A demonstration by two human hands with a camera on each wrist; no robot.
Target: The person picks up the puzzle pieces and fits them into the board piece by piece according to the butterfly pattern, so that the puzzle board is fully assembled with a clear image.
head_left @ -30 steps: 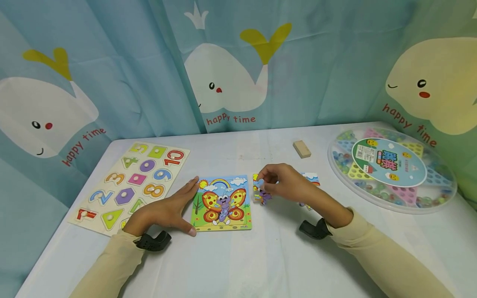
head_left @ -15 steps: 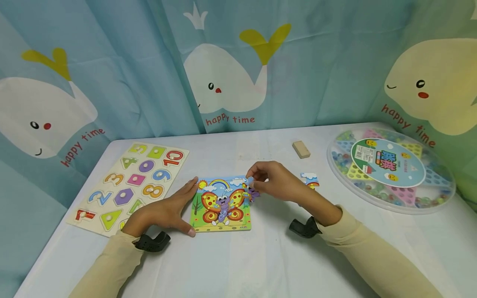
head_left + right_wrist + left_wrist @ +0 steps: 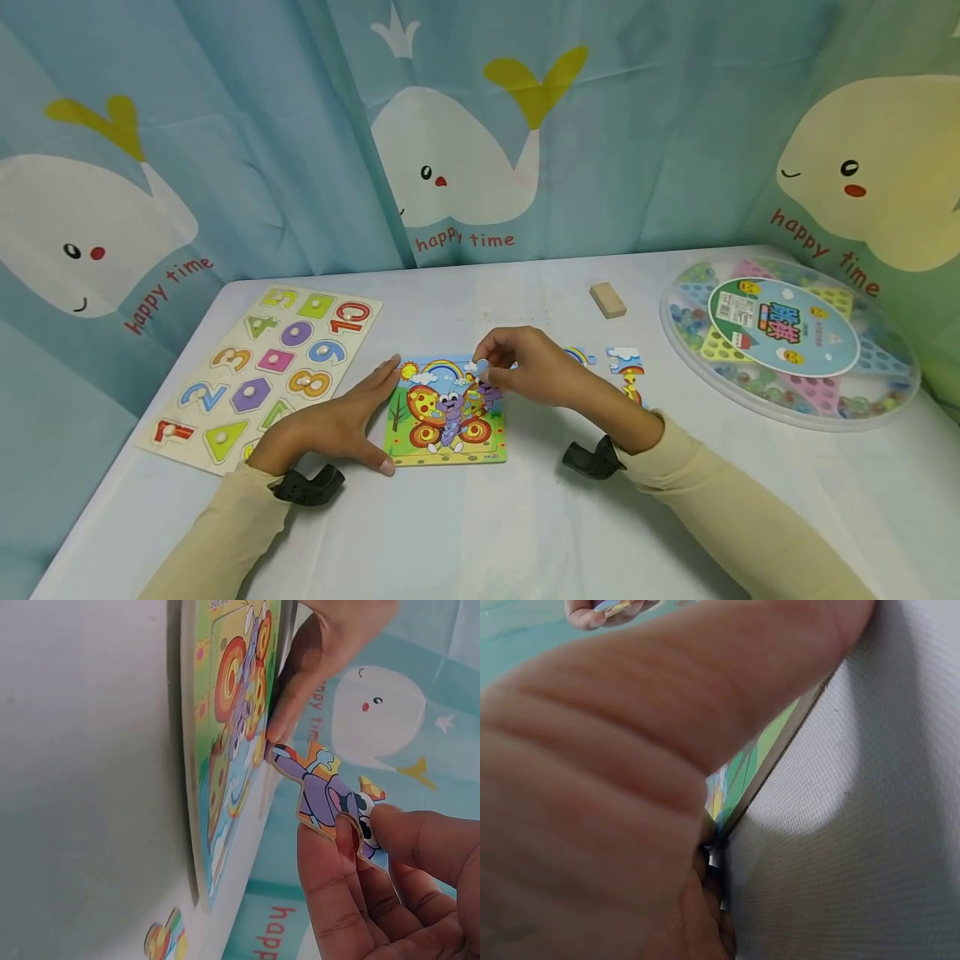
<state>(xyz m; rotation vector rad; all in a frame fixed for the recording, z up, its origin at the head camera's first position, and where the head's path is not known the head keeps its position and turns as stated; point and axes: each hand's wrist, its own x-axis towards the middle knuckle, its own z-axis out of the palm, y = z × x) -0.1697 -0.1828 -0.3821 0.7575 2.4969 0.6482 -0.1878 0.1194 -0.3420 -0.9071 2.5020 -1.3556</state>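
Observation:
A square butterfly puzzle board [image 3: 451, 457] lies flat on the table in front of me. My left hand [image 3: 330, 429] rests along its left edge, thumb and fingers spread; the left wrist view shows the thumb close beside the board's edge. Above the board's right part, my right hand [image 3: 534, 367] pinches a puzzle piece [image 3: 324, 793] between thumb and fingers. The piece shows a purple butterfly body and part of its face, and in the right wrist view it is held clear of the board. Fingers cover part of it.
Loose puzzle pieces [image 3: 624, 360] lie to the right, partly behind the right forearm. A number-and-shape board [image 3: 273, 383] stands left of the puzzle. Further back are a small wooden block [image 3: 607, 300] and a round marble-game box [image 3: 787, 333]. A whale-print curtain [image 3: 457, 158] hangs behind the table.
My right hand has lifted the puzzle piece from the table beside the board and carried it left over the board's right side. The left hand has stayed in place.

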